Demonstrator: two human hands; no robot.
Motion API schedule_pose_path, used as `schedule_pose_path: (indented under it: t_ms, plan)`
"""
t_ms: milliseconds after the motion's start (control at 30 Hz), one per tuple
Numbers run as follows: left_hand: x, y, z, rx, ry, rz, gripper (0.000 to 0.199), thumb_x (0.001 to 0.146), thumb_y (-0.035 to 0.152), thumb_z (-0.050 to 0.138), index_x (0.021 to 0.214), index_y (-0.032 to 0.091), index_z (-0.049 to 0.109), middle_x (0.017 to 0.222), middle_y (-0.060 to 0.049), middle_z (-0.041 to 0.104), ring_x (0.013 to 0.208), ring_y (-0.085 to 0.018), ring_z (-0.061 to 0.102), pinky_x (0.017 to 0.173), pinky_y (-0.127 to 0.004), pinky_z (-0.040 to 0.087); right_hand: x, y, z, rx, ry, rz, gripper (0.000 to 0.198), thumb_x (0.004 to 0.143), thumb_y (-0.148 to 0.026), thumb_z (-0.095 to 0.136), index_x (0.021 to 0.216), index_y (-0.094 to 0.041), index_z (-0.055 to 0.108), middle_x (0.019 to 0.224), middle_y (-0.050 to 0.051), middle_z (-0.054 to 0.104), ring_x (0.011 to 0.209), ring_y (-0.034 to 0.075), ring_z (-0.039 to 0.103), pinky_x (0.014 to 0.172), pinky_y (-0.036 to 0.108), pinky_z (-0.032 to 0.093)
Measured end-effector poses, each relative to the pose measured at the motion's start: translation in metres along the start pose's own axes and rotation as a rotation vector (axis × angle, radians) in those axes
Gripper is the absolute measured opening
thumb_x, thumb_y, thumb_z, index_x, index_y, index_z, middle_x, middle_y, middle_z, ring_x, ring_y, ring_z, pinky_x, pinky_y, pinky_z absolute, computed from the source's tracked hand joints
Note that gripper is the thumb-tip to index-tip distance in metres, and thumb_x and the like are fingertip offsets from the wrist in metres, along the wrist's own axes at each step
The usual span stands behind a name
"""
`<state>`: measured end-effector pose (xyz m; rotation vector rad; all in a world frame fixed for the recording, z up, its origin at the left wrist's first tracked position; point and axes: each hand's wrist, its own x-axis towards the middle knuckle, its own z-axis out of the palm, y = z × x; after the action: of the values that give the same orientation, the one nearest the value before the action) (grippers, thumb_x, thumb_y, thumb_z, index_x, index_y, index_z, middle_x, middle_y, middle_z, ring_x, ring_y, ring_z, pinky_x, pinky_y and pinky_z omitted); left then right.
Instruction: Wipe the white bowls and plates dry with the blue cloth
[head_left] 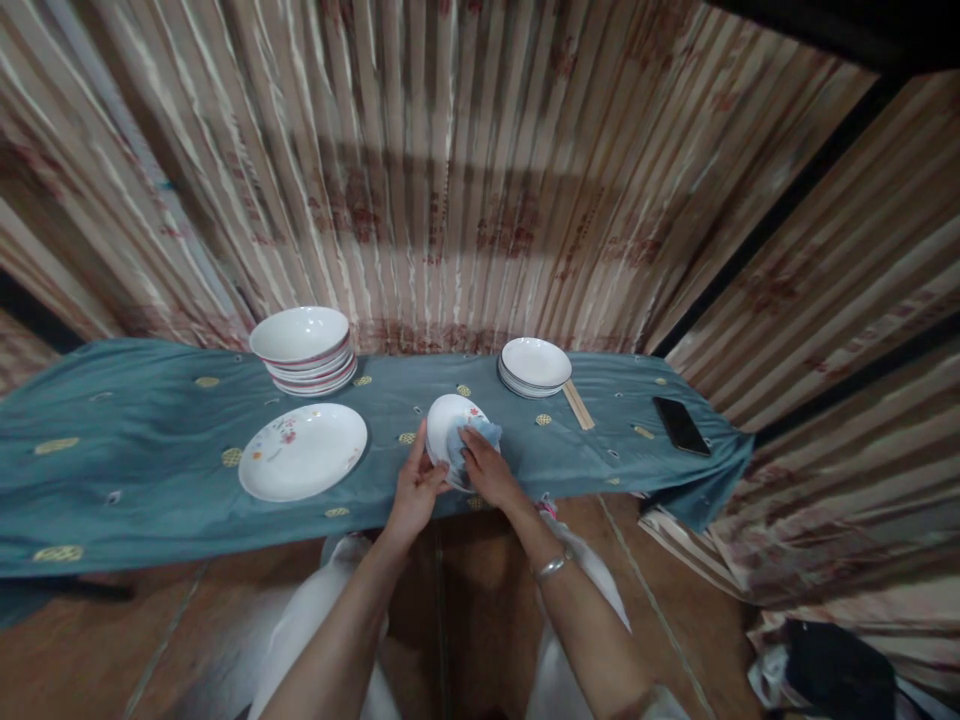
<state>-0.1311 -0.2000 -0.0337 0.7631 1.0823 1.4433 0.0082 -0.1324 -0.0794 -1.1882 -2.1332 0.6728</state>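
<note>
Near the table's front edge, a small white plate (444,415) with red flowers is held tilted up in my left hand (417,487), fingers at its left rim and thumb over the lower edge. A light blue cloth (486,432) is bunched under my right hand (484,466), which presses it against the plate's face. The cloth covers part of the plate. To the left lies a large oval white plate (307,455) with a flower pattern. Behind it, a white bowl (304,335) sits atop a stack of red-rimmed dishes (315,380).
A stack of small dark-rimmed plates (535,362) stands at the back right, with wooden chopsticks (577,405) beside it. A black phone (681,425) lies near the right end. A teal tablecloth (172,430) covers the table; a pleated curtain (450,180) hangs behind.
</note>
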Motion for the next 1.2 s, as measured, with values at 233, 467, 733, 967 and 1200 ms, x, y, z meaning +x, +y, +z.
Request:
schedule_pose_path:
  t_ms: [233,467,733,967,1200]
  plan:
    - [0.005,-0.002,0.001,0.019,-0.007,0.015,0.098,0.066,0.031,0.071,0.151,0.026,0.023,0.108,-0.006,0.070,0.080,-0.021,0.067,0.064,-0.031,0.058,-0.025,-0.012,-0.020,-0.088,-0.073,0.113,0.044,0.096,-0.031,0.035,0.132,-0.014,0.054,0.138,0.014,0.053,0.131,0.024,0.047,0.112,0.044,0.033]
    - [0.006,0.004,0.004,0.006,-0.020,0.018,0.099,0.070,0.031,0.073,0.152,0.027,0.018,0.100,-0.004,0.071,0.076,-0.018,0.067,0.060,-0.026,0.057,-0.051,-0.039,-0.024,0.054,-0.028,0.002,0.045,0.091,-0.044,0.050,0.129,-0.020,0.058,0.134,0.011,0.058,0.127,0.025,0.052,0.108,0.043,0.038]
    - [0.007,0.010,0.003,-0.175,0.026,-0.015,0.094,0.071,0.035,0.074,0.150,0.023,0.024,0.093,-0.004,0.071,0.081,-0.021,0.070,0.065,-0.034,0.059,-0.045,-0.052,-0.030,0.146,0.139,0.013,0.030,0.090,-0.035,0.053,0.111,-0.022,0.069,0.109,0.008,0.071,0.102,0.024,0.064,0.093,0.039,0.048]
    - [0.014,0.008,0.002,-0.174,0.045,0.034,0.070,0.073,0.034,0.073,0.137,0.021,0.048,0.121,-0.013,0.066,0.115,-0.028,0.060,0.090,-0.041,0.052,-0.030,-0.056,-0.058,0.621,0.272,0.206,0.034,0.077,-0.046,0.067,0.094,-0.018,0.075,0.086,0.000,0.074,0.080,0.021,0.066,0.079,0.034,0.052]
    - [0.032,0.005,-0.007,-0.193,0.291,0.069,0.040,0.074,0.031,0.071,0.112,0.020,0.065,0.132,-0.010,0.060,0.132,-0.023,0.045,0.108,-0.034,0.034,-0.020,-0.018,-0.065,1.259,0.349,0.420,0.042,0.062,-0.050,0.080,0.088,-0.018,0.072,0.082,0.006,0.076,0.083,0.025,0.070,0.080,0.039,0.056]
